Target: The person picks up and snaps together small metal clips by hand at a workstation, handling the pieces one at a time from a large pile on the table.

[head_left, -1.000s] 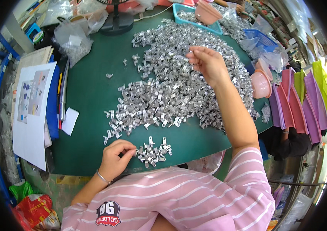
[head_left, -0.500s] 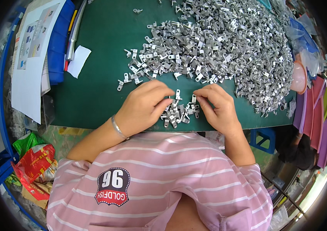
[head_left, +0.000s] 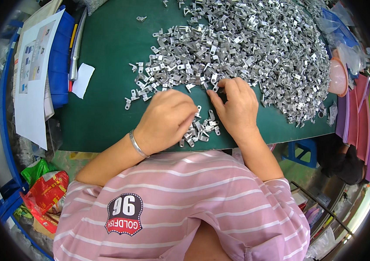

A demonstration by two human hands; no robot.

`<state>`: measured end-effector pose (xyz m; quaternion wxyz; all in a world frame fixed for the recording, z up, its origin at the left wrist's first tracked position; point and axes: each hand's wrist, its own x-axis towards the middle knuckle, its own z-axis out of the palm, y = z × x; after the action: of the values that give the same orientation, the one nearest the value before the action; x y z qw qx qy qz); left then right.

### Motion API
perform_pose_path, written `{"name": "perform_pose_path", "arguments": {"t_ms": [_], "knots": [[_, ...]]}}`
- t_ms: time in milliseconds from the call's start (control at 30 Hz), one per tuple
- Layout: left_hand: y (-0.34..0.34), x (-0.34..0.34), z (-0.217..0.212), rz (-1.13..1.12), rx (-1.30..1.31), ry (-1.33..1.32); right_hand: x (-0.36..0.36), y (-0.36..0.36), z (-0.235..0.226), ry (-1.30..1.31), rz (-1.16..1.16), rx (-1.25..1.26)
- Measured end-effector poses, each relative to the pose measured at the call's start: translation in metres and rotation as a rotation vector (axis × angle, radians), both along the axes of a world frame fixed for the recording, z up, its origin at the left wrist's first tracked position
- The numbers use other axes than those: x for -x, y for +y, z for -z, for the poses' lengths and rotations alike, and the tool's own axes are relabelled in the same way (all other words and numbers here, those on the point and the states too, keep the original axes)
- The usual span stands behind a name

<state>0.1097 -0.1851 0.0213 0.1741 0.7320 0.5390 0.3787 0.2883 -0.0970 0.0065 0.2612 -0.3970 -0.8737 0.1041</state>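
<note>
Under our fingers [head_left: 193, 111] we see small clips [head_left: 200, 130] of bright, shiny bare metal, and beyond our fingers the big heap [head_left: 246, 48] has the same silvery gloss. The counter [head_left: 102, 108] beneath looks like matt green matting, smooth and dull. A polished metal bangle [head_left: 138, 145] sits behind our left fingers. Our shirt [head_left: 185, 204] is soft striped cloth. Far left of our fingers lie matt white paper sheets [head_left: 30, 108].

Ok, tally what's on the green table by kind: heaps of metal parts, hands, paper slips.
Heaps of silver metal parts: 2, the big heap and the small heap
Hands: 2, the left hand and the right hand
White paper slip: 1
Total: 5
</note>
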Motion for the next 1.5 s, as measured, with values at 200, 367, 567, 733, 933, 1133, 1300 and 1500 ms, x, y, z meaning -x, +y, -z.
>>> {"name": "perform_pose_path", "arguments": {"t_ms": [200, 367, 567, 733, 933, 1133, 1300, 1500], "knots": [[0.019, 0.000, 0.003, -0.158, -0.067, 0.306, -0.008, 0.001, -0.002, 0.247, -0.003, 0.166], [0.022, -0.003, 0.007, -0.152, -0.089, 0.408, -0.027, -0.001, -0.008, 0.808, 0.038, 1.065], [0.020, 0.001, 0.011, -0.132, -0.158, 0.419, -0.038, 0.002, -0.009, 1.047, -0.005, 1.492], [0.020, -0.001, 0.007, -0.141, -0.141, 0.439, -0.039, -0.001, -0.008, 1.105, -0.063, 1.539], [0.016, 0.002, 0.001, -0.123, -0.085, 0.204, -0.036, -0.009, -0.008, 0.972, -0.084, 1.372], [-0.003, 0.009, -0.006, -0.116, 0.543, -1.004, -0.027, -0.006, -0.019, 0.428, -0.542, 0.631], [-0.011, 0.012, 0.003, -0.143, 0.683, -1.422, 0.000, 0.009, -0.013, 0.042, -0.290, 0.061], [-0.010, 0.006, 0.001, -0.174, 0.674, -1.421, 0.008, 0.010, -0.004, 0.088, -0.264, 0.060]]}}
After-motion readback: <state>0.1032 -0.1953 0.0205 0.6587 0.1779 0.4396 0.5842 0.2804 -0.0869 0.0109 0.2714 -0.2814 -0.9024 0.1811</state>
